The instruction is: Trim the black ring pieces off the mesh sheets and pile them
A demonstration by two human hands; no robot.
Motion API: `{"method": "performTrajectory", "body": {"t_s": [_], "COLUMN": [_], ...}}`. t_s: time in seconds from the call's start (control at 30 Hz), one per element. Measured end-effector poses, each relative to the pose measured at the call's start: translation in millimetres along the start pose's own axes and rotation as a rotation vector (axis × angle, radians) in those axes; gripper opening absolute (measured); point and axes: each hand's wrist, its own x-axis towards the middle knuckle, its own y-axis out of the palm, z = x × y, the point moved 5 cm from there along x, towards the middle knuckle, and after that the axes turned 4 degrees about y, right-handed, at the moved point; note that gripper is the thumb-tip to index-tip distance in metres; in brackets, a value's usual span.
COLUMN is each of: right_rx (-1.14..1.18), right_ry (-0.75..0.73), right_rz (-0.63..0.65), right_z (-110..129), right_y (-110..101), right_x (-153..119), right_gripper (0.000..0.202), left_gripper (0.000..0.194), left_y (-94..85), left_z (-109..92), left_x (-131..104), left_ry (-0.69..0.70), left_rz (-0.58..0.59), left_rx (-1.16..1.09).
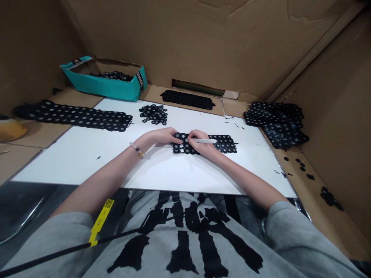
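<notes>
A black rubber-like sheet (224, 143) with rows of round holes lies flat on the white board, level with my chest. My left hand (165, 136) is closed on its left end, the thumb and fingertips pressing on the sheet. My right hand (199, 139) pinches a white pen-like tool (207, 141), its tip down at the sheet near my left thumb; the tip itself is hidden by my fingers. Close to my left fingers, white gaps show through a few holes. Beyond the hands sits a pile of small black rings (153, 114).
A teal box (107, 88) at the back left contains more black rings. Long perforated sheets (84, 117) lie left, another strip (188, 99) at the back, and a stack (278, 121) at right. Black scraps (301, 165) dot the right side. Cardboard walls (179, 42) enclose the white board (162, 173).
</notes>
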Motion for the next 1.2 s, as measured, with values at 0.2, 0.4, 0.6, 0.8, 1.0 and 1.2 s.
{"method": "performTrajectory", "body": {"t_s": [0.2,0.4,0.6,0.8,1.0,1.2], "right_rx": [0.152,0.554,0.624,0.526,0.308,0.202], "right_ry": [0.21,0.422,0.369,0.349,0.248,0.212], "right_rz": [0.069,0.113,0.075,0.047,0.045,0.014], "right_z": [-12,-20,-14,-18,-5,1], "right_y": [-8,-4,8,8,4,5], "right_x": [0,6,6,4,-2,-2], "right_gripper": [0.012,0.021,0.025,0.022,0.018,0.017], "left_gripper": [0.036,0.037,0.042,0.04,0.035,0.031], "left_y": [-14.2,-14.4,-14.1,-12.8,-10.1,-6.8], "left_z": [2,6,10,17,16,6], "left_x": [1,3,6,8,6,2], "left_ry": [0.113,0.118,0.104,0.056,0.042,0.03], "left_rz": [-0.151,-0.182,-0.225,-0.208,-0.178,-0.102], "left_rx": [0.039,-0.091,-0.132,-0.143,-0.164,-0.281]}}
